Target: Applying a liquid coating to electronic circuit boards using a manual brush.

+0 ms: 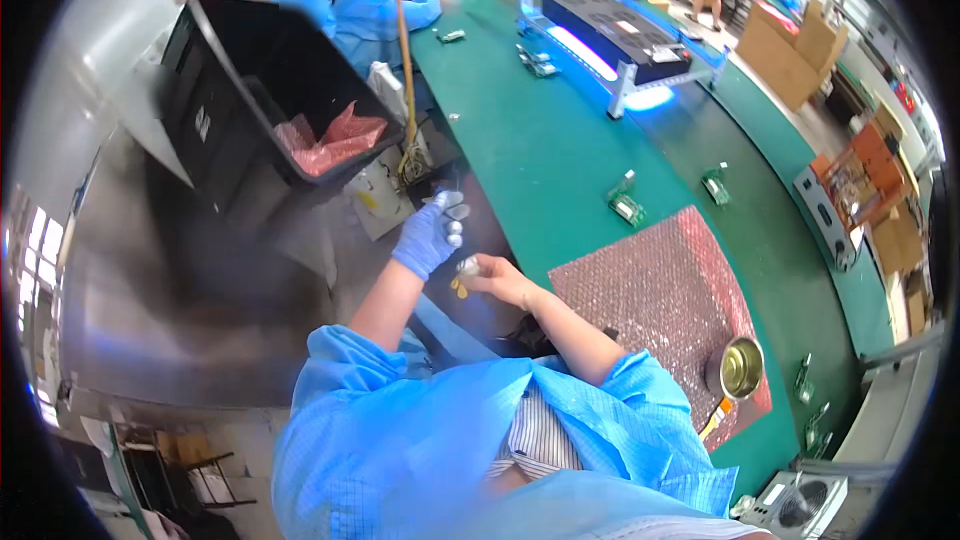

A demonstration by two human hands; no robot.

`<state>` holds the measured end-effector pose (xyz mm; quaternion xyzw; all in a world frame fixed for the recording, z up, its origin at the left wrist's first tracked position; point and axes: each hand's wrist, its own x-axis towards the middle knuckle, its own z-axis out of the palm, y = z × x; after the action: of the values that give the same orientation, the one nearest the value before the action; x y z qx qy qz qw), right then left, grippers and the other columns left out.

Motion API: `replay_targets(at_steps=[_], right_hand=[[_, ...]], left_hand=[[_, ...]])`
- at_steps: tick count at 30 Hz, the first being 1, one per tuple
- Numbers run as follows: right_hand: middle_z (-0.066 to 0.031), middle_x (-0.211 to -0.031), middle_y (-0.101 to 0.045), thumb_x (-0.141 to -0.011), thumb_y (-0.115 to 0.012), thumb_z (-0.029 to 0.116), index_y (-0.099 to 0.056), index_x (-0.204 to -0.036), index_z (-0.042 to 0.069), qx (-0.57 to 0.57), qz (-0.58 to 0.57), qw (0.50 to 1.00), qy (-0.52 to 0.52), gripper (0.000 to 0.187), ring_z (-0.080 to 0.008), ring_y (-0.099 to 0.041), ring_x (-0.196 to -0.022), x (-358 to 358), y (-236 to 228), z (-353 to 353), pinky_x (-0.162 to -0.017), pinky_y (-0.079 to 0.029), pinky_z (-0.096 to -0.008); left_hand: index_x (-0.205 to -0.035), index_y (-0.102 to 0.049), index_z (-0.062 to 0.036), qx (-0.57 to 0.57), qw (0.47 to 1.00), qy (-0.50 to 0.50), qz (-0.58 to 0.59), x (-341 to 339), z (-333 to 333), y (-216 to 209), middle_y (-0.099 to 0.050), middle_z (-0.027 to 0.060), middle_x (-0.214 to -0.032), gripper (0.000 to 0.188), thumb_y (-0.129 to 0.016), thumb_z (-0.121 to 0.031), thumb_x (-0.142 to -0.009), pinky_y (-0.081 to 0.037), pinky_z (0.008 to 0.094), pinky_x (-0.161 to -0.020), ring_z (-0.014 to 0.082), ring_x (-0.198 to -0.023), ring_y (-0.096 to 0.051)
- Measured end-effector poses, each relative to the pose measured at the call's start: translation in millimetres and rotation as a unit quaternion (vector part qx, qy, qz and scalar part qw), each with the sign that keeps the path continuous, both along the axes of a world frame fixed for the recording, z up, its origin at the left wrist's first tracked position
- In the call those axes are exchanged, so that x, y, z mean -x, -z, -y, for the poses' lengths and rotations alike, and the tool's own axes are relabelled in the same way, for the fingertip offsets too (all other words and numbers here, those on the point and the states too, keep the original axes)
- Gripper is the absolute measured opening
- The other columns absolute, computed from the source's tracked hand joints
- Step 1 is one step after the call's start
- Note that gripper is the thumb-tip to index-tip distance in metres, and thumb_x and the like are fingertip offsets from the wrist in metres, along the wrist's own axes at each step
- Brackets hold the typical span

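My left hand [427, 237] wears a blue-violet glove with white covers on the fingertips. Its fingers are bent and slightly apart, and nothing shows between them. Just right of it and nearer to me, my right hand [500, 282] has no glove, and its fingers are drawn together. White and yellow bits [460, 286] show at its fingertips; I cannot tell whether they are finger covers or something held. Both hands are in front of my body, left of the green bench's edge [520, 240]. Neither touches the bench.
Pink bubble wrap [640, 290] lies on the bench, with a metal cup [738, 368] and a yellow-handled brush [716, 418]. Green circuit boards [626, 206] lie around. A black bin [270, 110] stands ahead left; a lit rack [620, 80] stands farther off. Co-workers [375, 15] are beyond the bin.
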<state>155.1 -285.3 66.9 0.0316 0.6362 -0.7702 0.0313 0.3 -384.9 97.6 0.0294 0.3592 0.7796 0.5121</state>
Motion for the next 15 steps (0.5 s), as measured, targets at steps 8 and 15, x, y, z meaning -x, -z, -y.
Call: replay_targets(at_steps=[8,15], right_hand=[[0.0047,-0.078,-0.054,-0.079,-0.054,0.005,-0.057,-0.098,0.007,0.055,0.0,0.998,0.016,0.019,-0.0045,-0.046,-0.069,19,8,17,-0.067,-0.038,-0.018],[0.0044,-0.078,-0.058,-0.078,-0.051,-0.001,-0.059,-0.092,0.008,0.053,0.065,0.996,-0.027,0.018,-0.003,-0.049,-0.064,35,18,27,-0.058,-0.038,-0.0183]], left_hand=[[-0.095,-0.058,-0.0099,-0.19,0.972,0.009,0.137,13,-18,33,-0.062,0.0051,-0.076,0.022,-0.046,-0.028,-0.09,-0.043,0.0277,-0.043,0.0158,-0.054,-0.057],[-0.096,-0.056,-0.0093,-0.127,0.984,-0.045,0.113,21,15,42,-0.061,0.0067,-0.078,0.021,-0.048,-0.027,-0.089,-0.045,0.0255,-0.044,0.0145,-0.054,-0.056]])
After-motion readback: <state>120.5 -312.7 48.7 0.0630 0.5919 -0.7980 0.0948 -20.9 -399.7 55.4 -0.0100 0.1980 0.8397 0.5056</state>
